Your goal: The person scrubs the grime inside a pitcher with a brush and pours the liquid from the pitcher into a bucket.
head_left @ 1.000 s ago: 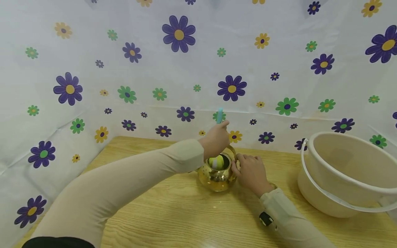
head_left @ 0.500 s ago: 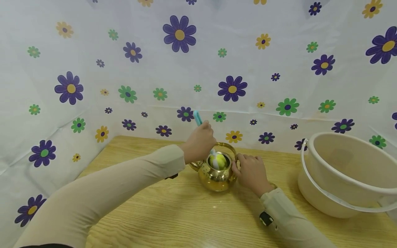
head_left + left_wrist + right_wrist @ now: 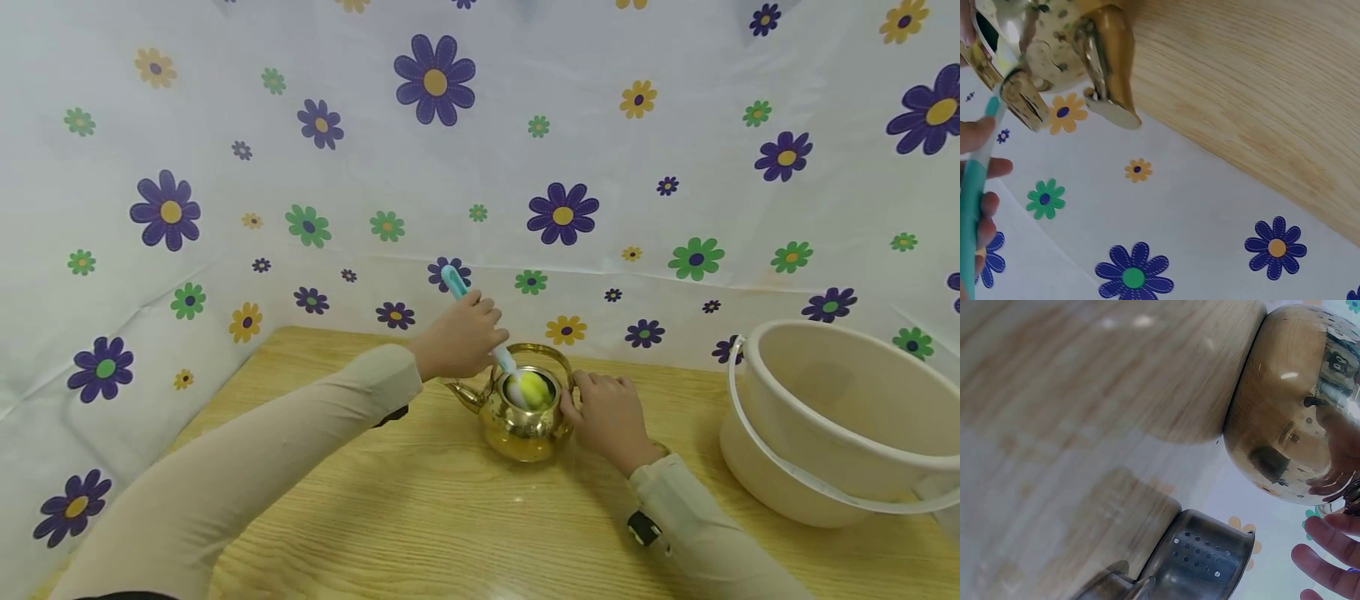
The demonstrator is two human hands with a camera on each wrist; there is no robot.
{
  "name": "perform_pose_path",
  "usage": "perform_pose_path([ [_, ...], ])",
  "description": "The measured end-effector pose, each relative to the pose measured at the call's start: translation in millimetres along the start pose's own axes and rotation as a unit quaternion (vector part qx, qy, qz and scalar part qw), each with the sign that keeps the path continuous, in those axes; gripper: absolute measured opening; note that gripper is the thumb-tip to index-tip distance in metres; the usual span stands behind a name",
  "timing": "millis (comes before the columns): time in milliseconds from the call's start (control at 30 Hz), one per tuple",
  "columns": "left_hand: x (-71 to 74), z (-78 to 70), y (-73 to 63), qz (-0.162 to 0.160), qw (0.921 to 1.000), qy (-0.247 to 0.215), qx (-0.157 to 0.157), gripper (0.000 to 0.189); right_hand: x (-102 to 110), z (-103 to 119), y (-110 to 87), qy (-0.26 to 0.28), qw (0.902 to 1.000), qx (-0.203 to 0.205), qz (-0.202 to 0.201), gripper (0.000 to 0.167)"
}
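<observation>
My left hand (image 3: 462, 340) grips the teal-and-white handle of a sponge brush (image 3: 453, 281), tilted with its top to the left. Its yellow-and-white sponge head (image 3: 532, 390) is in the open mouth of a shiny gold teapot (image 3: 523, 437). In the left wrist view, fingers wrap the brush handle (image 3: 971, 200) near the teapot's spout (image 3: 1110, 56). At the pot's right side my right hand (image 3: 611, 417) holds it, thumb by the rim and fingers at the foot of the arched handle. The right wrist view has the teapot's reflective body (image 3: 1279, 400) beside some of the fingers (image 3: 1329, 540).
A large cream bucket (image 3: 750, 467) with its bail hanging down stands to the right. In the right wrist view, a perforated metal strainer (image 3: 1200, 553) lies on the wooden table (image 3: 420, 517). Flower-printed sheeting (image 3: 345, 167) rises behind and at the left.
My left hand has moved left and slightly down, and the brush handle now leans left, uncovering the pot's handle and spout. My right hand and the teapot stay in place.
</observation>
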State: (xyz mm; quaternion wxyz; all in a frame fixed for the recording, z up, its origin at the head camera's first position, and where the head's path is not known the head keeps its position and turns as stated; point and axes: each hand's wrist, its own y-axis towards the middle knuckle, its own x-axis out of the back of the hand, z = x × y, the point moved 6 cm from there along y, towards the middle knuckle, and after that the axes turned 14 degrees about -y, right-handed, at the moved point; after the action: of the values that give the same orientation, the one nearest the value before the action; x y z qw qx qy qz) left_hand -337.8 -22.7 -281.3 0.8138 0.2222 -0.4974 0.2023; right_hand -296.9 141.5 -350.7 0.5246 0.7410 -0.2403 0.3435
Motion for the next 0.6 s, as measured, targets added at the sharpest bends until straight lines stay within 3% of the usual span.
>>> perform_pose_path([
  [367,-2.3,6.7,3.4,-0.042,0.996,-0.042,-0.067,0.032,-3.9,0.1,-1.4,-0.006,0.9999,-0.004,0.014,0.017],
  [600,2.0,6.6,12.5,-0.015,0.9928,-0.057,-0.105,0.031,-3.5,-0.6,-1.0,-0.008,0.9998,-0.008,0.017,0.018],
])
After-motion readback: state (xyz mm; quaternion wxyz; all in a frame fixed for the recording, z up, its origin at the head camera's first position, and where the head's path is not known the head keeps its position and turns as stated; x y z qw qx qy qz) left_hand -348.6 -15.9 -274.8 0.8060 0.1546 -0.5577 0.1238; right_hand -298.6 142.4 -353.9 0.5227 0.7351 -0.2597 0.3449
